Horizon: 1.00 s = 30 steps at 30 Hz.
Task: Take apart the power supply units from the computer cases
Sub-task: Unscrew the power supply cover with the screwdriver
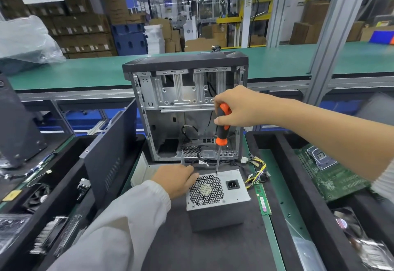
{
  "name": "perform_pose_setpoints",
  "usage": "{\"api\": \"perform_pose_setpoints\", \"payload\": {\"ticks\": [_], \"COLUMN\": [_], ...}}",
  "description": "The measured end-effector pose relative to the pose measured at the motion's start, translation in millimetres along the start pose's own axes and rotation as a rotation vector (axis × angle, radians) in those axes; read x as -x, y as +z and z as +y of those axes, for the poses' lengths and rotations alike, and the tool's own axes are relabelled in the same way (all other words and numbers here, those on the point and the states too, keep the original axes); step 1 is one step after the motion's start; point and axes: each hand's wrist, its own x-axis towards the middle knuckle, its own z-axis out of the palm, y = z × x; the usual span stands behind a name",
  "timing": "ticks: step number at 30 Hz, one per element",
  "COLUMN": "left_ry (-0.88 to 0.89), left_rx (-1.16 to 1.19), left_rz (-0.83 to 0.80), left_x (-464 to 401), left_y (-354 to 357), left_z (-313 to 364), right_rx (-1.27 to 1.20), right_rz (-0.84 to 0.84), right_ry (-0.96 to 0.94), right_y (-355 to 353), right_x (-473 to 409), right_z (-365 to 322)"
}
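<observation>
Head view, centre of the frame: power supply unit (pixel 217 196) already out of the computer case (pixel 187 108), standing on the dark mat of the table (pixel 213 249) just in front of the open case, fan grille and socket face turned up. Yellow and black cable bundle (pixel 257 171) trailing from behind the unit toward the right; whether any lead remains plugged inside the case cannot be told.

Right hand (pixel 236 106), centre right, grip curled round the orange-and-black handle of a screwdriver (pixel 221 130), shaft upright, tip set on the upper edge of the unit's face near a corner. Left hand (pixel 177 180), lower centre, fingers laid over the unit's left upper edge, steadying it; grip loosely bent rather than clenched.

Judged progress: removal from the case done, case largely gutted, side panel (pixel 110 155) leaning at centre left. Opening of the unit's own housing apparently just starting, screws on the face seemingly yet to come out.

Right of frame: green circuit board (pixel 328 177) in a black tray, memory stick (pixel 263 198) lying beside the unit. Lower left: loose parts and a small fan, blurred.
</observation>
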Motion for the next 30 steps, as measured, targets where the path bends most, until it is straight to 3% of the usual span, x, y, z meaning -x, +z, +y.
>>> {"api": "perform_pose_setpoints", "payload": {"ticks": [7, 10, 12, 15, 20, 23, 27, 28, 30], "left_ry": [0.09, -0.023, -0.116, -0.235, -0.423, -0.454, -0.449, -0.43, -0.358], "left_rx": [0.04, 0.108, 0.278, 0.807, 1.94, 2.291, 2.289, 2.228, 1.872], "left_rz": [0.004, 0.063, 0.133, 0.172, -0.023, -0.102, -0.039, -0.038, 0.046], "left_x": [1, 0, 0, -2, -13, -17, -23, -25, -28], "left_y": [-1, -1, -2, -7, -17, -14, -14, -14, -12], "left_z": [-6, -2, 0, 4, 18, 26, 33, 36, 39], "right_rx": [0.002, 0.001, 0.011, 0.021, 0.021, 0.032, 0.078, 0.1, 0.117], "right_rz": [-0.015, -0.008, -0.002, -0.002, -0.009, -0.015, -0.035, -0.043, -0.044], "right_ry": [-0.006, -0.006, -0.007, -0.006, 0.01, 0.012, 0.002, -0.008, -0.026], "right_y": [3, 1, 0, 2, 7, 8, 8, 9, 13], "right_x": [-4, -5, -5, -5, -5, -5, -3, -2, 0], "right_z": [-3, -3, -2, 1, 7, 8, 8, 7, 3]}}
